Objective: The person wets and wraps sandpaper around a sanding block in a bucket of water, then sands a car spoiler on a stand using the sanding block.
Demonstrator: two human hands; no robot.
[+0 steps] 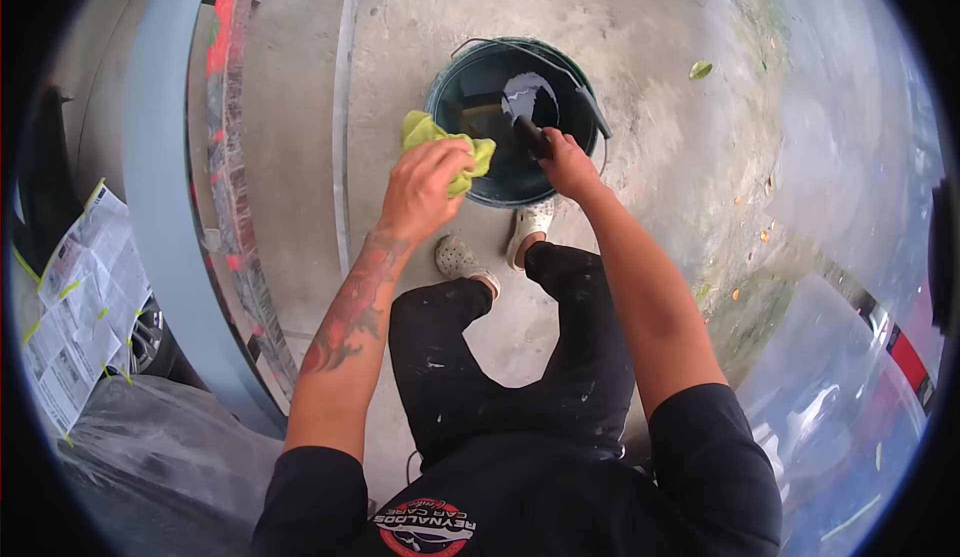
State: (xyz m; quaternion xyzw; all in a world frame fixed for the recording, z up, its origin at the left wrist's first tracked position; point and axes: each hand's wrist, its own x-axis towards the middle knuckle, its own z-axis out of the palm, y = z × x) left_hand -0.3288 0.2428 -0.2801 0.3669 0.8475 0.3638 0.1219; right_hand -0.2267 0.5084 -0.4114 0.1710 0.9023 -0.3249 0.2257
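A dark bucket [508,195] of water stands on the concrete in front of my feet, its wire handle lowered to the right side. My left hand [425,185] is closed around a crumpled yellow-green cloth [422,129] at the bucket's near left rim. My right hand [570,165] grips a dark block-like object [533,139] over the bucket; its exact kind is unclear. Light reflects off the water beyond it. Whether the object touches the water, I cannot tell.
On the left a long grey-blue panel [160,157] stands beside a red-marked strip [228,137] and a thin metal bar [345,107]. Taped paper [85,297] and plastic sheeting [170,447] lie lower left. Clear plastic covers a surface at right. A leaf [700,70] lies on the floor.
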